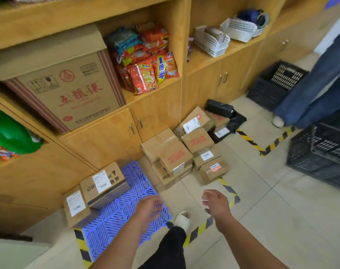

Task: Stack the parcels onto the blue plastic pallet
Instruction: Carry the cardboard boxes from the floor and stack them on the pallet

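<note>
Lower left of the frame, flat on the tiled floor [262,210] against the wooden cabinet [107,136]: blue plastic pallet [118,220], an open lattice of slanted slots, bright violet-blue. On its left side, two brown cardboard boxes side by side and touching: longer parcel [104,184] with a white label and dark print, further back; smaller parcel [76,207] with a white label, nearer the camera. Just right of the pallet, at frame centre, a loose pile of parcels [184,152] on the floor, brown cartons with red print and white labels, some leaning on each other. Behind them, black plastic bags [221,109].

Over the pallet's right corner, left hand [148,208], palm down, fingers straight, holding nothing. Over bare tile further right, right hand [215,202], fingers loosely bent, empty.

Yellow-and-black tape [250,142] on the floor round the pile and along the pallet's near edge. Between the forearms, a pale slipper [182,220].

Upper left, on the shelf, a large printed carton [68,88]. Beside it, red snack packets [146,65]. Further right, white baskets [212,41]. At the right edge, black crates [320,152] and another person's jeans-clad legs [311,90].
</note>
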`<state>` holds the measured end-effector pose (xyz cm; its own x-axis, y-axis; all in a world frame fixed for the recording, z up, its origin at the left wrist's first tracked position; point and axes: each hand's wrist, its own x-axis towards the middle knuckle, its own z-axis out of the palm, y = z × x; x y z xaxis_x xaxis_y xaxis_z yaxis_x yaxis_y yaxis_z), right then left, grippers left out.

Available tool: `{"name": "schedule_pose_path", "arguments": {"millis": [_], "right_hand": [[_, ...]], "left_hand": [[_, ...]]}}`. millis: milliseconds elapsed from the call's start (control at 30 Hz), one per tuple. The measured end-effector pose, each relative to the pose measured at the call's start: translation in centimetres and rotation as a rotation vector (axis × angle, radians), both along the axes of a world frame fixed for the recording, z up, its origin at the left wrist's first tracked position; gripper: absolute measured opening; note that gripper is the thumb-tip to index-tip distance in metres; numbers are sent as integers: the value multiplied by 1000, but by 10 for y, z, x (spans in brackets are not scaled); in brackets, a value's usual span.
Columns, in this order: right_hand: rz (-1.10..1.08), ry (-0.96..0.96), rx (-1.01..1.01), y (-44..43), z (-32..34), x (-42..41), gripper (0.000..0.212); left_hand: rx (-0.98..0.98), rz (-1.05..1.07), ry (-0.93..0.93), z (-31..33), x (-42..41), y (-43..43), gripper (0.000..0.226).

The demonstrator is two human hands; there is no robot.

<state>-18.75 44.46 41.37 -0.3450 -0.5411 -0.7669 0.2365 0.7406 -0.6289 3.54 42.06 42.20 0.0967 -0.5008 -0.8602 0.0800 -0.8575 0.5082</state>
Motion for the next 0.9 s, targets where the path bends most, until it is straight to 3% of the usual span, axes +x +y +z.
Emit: {"name": "schedule_pose_path", "arguments": {"millis": [333,633,900], "right_hand": [[23,132,-15,-115,34,-125,13],[10,46,-33,-220,39,-205,16],[240,-28,-17,-328,36,-298,13]], "left_hand": [[101,29,90,-32,-93,-144,20],[70,54,79,-21,-173,-249,19],[104,305,-5,-32,-254,-273,19]]}}
